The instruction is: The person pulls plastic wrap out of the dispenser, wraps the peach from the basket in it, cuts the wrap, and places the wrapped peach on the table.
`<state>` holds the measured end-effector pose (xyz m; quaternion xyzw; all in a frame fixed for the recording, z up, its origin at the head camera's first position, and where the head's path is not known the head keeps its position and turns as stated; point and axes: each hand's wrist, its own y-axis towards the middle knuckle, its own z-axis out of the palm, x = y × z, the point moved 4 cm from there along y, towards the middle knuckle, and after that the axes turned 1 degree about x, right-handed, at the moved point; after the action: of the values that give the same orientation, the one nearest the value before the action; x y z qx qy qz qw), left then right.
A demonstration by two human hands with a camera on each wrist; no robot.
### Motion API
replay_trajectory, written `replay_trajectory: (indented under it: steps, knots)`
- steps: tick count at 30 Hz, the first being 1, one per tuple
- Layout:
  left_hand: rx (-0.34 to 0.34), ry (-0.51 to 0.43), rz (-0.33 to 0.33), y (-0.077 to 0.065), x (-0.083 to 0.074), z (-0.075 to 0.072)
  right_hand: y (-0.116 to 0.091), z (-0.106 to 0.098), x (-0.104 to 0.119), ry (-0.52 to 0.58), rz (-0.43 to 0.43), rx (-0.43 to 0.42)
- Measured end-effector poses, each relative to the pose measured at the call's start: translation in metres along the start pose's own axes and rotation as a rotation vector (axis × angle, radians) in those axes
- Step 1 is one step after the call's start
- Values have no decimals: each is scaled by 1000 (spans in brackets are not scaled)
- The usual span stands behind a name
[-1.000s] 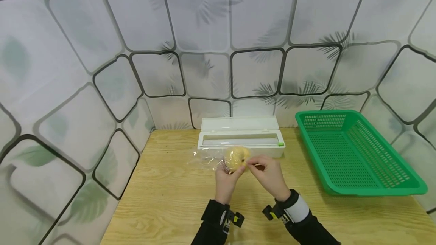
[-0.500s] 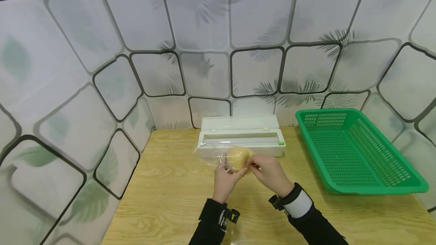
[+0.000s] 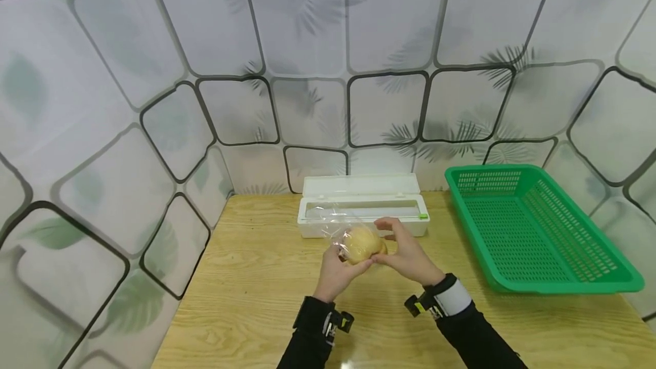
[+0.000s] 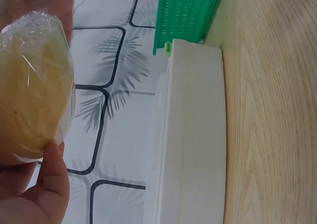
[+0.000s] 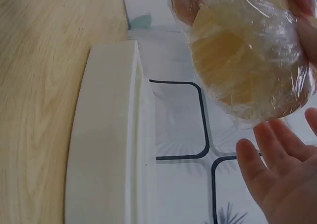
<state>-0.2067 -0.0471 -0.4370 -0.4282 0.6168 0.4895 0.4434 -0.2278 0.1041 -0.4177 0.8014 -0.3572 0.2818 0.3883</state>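
Observation:
A round yellow fruit (image 3: 360, 245), wrapped in clear cling film (image 3: 333, 222), is held up above the front of the table in the head view. My left hand (image 3: 334, 274) grips it from the left and below. In the left wrist view, a thumb (image 4: 52, 184) presses the film near the bottom of the fruit (image 4: 32, 100). My right hand (image 3: 408, 258) is at the fruit's right side, fingers spread, the thumb by its lower edge. Its fingers (image 5: 272, 149) sit just below the wrapped fruit (image 5: 233, 60) in the right wrist view. Loose film sticks out at the upper left.
Behind the hands stands a white cling film dispenser (image 3: 361, 228) with its lid raised and a green slider (image 3: 423, 217) at the right end. A green plastic basket (image 3: 543, 238) is on the right of the wooden table (image 3: 246, 295). Patterned cloth walls (image 3: 312, 113) surround it.
The right hand has gone from pinching at the fruit's right side to spread fingers. The fruit has shifted slightly right and turned, and the loose film now points up more.

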Motion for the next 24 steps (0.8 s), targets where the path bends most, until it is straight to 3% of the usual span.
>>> replay_trajectory:
  steps: [4, 7, 15, 19, 24]
  knots:
    - [61, 42, 1, -5, -16, -1, -4, 5, -14, 261, 135, 148]
    - [88, 49, -9, -6, -18, -1, -7, 9, -20, 374, 194, 197]
    - [129, -49, -38, -3, -8, 2, -7, 11, -21, 343, 295, 173]
    - [75, -140, -93, 3, 8, 1, -9, 12, -21, 409, 285, 150]
    - [-99, -381, -164, 5, 23, -1, -10, 10, -14, 601, 257, 52]
